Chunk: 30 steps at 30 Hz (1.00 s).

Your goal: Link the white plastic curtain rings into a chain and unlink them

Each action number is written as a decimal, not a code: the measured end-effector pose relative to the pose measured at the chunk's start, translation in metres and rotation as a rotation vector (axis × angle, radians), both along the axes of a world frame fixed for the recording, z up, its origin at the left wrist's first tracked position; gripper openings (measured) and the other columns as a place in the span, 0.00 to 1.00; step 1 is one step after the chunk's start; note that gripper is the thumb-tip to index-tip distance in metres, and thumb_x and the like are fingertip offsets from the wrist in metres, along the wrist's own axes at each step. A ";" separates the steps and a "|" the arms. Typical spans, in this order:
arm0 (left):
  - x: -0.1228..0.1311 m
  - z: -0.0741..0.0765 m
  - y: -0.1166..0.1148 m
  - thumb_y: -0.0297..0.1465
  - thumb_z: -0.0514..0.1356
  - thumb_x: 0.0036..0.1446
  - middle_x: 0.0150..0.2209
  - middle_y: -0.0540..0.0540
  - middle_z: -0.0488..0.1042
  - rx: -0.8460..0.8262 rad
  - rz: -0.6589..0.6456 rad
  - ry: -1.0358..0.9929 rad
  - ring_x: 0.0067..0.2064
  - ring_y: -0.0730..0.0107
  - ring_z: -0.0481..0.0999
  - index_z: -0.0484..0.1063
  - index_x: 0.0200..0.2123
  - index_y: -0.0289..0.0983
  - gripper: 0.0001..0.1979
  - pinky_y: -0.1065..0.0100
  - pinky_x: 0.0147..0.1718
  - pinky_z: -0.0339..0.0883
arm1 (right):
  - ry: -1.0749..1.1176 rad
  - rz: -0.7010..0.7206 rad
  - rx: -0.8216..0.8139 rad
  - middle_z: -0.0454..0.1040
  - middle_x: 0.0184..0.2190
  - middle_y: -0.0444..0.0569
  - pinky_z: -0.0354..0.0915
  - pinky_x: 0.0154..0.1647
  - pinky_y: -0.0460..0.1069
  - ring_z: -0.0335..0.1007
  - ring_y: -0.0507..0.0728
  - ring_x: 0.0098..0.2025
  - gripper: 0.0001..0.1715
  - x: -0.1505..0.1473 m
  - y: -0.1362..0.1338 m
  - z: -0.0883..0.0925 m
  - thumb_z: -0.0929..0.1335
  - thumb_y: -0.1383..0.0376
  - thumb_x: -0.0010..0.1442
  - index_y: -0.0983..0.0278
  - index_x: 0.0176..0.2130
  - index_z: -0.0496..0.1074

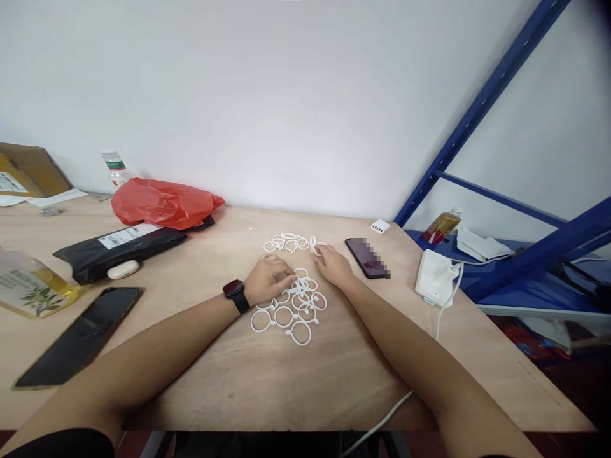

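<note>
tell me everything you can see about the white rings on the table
The white rings are thin hoops, plastic by the look, some showing a small knob on the rim. They lie flat on the wooden table in two groups: a loose overlapping pile near the person and a smaller cluster farther back. The left hand rests on the near pile's upper left; fingertips of the right hand are at a ring at the far cluster's right end.

Some white rings (298, 302) are covered by the left hand (267, 280). The screen of the phone (366, 257) at their 3 o'clock is blurred. The cardboard box (29, 169) at 10 o'clock is cropped.
</note>
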<state>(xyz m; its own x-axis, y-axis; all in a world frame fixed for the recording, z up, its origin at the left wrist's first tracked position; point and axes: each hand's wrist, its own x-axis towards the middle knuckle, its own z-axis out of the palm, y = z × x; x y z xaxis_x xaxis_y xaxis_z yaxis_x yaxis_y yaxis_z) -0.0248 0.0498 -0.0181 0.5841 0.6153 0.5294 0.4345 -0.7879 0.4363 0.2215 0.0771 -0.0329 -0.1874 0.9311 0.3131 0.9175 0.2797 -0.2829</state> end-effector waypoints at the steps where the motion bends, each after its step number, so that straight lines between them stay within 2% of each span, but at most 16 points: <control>1: 0.000 0.000 0.000 0.39 0.58 0.62 0.34 0.49 0.80 0.002 0.001 -0.001 0.39 0.67 0.76 0.76 0.33 0.40 0.11 0.60 0.47 0.62 | 0.012 -0.006 -0.003 0.74 0.50 0.53 0.67 0.46 0.51 0.71 0.60 0.48 0.19 0.000 0.000 0.000 0.65 0.66 0.61 0.60 0.53 0.69; 6: 0.000 -0.001 0.001 0.38 0.58 0.61 0.34 0.49 0.80 0.005 -0.004 0.000 0.39 0.67 0.75 0.76 0.33 0.40 0.10 0.61 0.46 0.63 | 0.091 0.007 0.002 0.77 0.45 0.52 0.65 0.48 0.52 0.72 0.59 0.46 0.14 0.001 0.004 -0.002 0.65 0.67 0.61 0.62 0.47 0.73; 10: 0.000 -0.002 0.002 0.38 0.58 0.62 0.34 0.49 0.80 -0.003 0.000 0.003 0.39 0.67 0.75 0.76 0.34 0.40 0.10 0.60 0.47 0.63 | 0.317 0.023 0.085 0.78 0.42 0.52 0.67 0.47 0.52 0.73 0.58 0.43 0.13 -0.002 0.004 -0.001 0.66 0.64 0.60 0.63 0.45 0.74; 15: 0.000 -0.004 0.003 0.37 0.59 0.62 0.39 0.47 0.79 0.031 0.043 -0.058 0.43 0.65 0.76 0.75 0.40 0.40 0.09 0.59 0.48 0.63 | 0.519 0.146 0.218 0.78 0.38 0.51 0.69 0.41 0.51 0.74 0.57 0.40 0.14 -0.018 -0.016 0.009 0.64 0.58 0.64 0.62 0.41 0.75; 19: -0.001 -0.004 0.003 0.37 0.60 0.61 0.40 0.45 0.78 0.091 0.115 -0.203 0.43 0.63 0.76 0.71 0.48 0.38 0.14 0.59 0.46 0.65 | 0.489 0.353 0.327 0.77 0.34 0.49 0.69 0.39 0.50 0.73 0.55 0.36 0.11 -0.037 -0.037 0.015 0.64 0.60 0.65 0.62 0.37 0.74; 23: -0.002 -0.003 0.002 0.36 0.60 0.62 0.36 0.45 0.78 0.173 0.091 -0.265 0.39 0.65 0.75 0.71 0.46 0.38 0.11 0.61 0.43 0.66 | 0.468 0.539 0.351 0.77 0.33 0.49 0.69 0.35 0.48 0.72 0.54 0.34 0.06 -0.050 -0.047 0.016 0.66 0.64 0.64 0.61 0.36 0.73; 30: -0.002 -0.002 0.001 0.33 0.59 0.62 0.38 0.45 0.79 0.211 0.046 -0.273 0.40 0.66 0.75 0.73 0.40 0.38 0.06 0.61 0.42 0.66 | 0.452 0.583 0.376 0.77 0.34 0.49 0.70 0.36 0.49 0.73 0.54 0.35 0.04 -0.048 -0.045 0.013 0.67 0.65 0.63 0.61 0.36 0.73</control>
